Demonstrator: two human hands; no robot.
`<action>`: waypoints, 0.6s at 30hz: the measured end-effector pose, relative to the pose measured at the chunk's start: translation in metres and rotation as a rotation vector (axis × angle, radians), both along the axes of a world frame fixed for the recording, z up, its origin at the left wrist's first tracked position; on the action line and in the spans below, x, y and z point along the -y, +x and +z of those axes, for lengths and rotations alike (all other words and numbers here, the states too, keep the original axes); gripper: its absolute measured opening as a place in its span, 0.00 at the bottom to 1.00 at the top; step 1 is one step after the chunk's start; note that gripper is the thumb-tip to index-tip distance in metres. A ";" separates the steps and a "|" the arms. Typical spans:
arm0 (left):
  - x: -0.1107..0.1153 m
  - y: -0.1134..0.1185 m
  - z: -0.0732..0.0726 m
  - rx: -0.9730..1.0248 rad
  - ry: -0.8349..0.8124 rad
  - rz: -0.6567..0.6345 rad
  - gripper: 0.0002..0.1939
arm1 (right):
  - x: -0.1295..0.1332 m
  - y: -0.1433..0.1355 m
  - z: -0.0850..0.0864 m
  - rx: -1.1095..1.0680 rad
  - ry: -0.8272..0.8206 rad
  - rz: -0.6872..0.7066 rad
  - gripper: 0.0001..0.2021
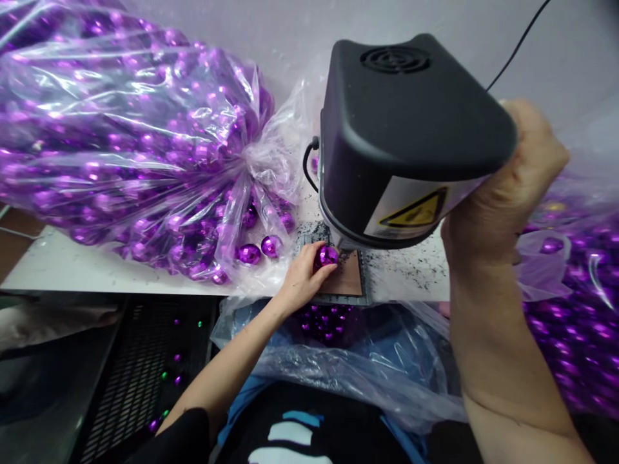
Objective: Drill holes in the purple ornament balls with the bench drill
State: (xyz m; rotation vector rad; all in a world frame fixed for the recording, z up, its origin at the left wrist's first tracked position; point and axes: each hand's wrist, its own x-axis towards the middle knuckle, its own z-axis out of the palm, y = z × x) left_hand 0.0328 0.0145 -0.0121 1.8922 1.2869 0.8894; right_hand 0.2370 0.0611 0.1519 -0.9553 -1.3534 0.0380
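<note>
A shiny purple ball point(328, 256) is pinched between the thumb and fingers of my left hand point(305, 274), over a brown board point(345, 274) on the table. Just above it hangs the narrow tip of a black machine point(411, 122) with a yellow warning label. My right hand point(512, 171) is raised at the machine's right side, its fingers wrapped behind the housing, where what they grip is hidden. Two loose purple balls point(249, 254) lie to the left of my left hand.
A big clear bag of purple balls point(145, 148) fills the table's left side. Another bag point(575, 309) is at the right. An open plastic bag point(387, 380) with purple balls lies below the table edge. Dark flakes litter the white table point(111, 264). A black crate point(130, 380) stands lower left.
</note>
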 end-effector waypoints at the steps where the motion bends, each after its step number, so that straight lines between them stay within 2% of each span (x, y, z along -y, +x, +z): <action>1: 0.000 0.001 0.000 -0.035 0.042 -0.005 0.21 | 0.000 0.000 0.000 0.001 -0.007 0.005 0.28; 5: -0.001 0.002 0.001 -0.050 0.068 -0.010 0.21 | 0.000 0.001 0.000 -0.006 -0.007 0.026 0.28; 12: -0.008 -0.006 -0.002 0.057 -0.116 -0.060 0.21 | -0.002 0.000 0.000 -0.003 0.012 -0.018 0.28; 18: -0.007 -0.004 0.002 -0.062 0.035 -0.096 0.20 | 0.002 -0.003 0.002 -0.055 0.003 0.047 0.30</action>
